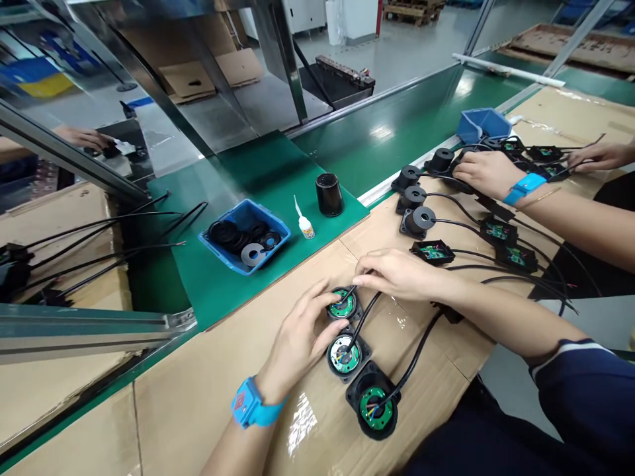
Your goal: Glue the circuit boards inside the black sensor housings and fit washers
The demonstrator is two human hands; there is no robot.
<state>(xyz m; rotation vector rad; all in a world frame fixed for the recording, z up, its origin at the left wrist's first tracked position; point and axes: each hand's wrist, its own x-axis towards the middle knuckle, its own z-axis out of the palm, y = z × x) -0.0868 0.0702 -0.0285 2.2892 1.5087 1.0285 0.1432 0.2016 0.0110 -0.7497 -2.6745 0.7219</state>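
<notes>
We close the fingers of our left hand (300, 340) around the top black housing (343, 305), which lies on the cardboard-covered surface (198, 396) just nearer us than the blue tray (221, 254), while our right hand (397, 274) pinches its black cable (370, 307).

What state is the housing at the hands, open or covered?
Open: the housing shows its green circuit board uncovered; left hand holds it.
</notes>
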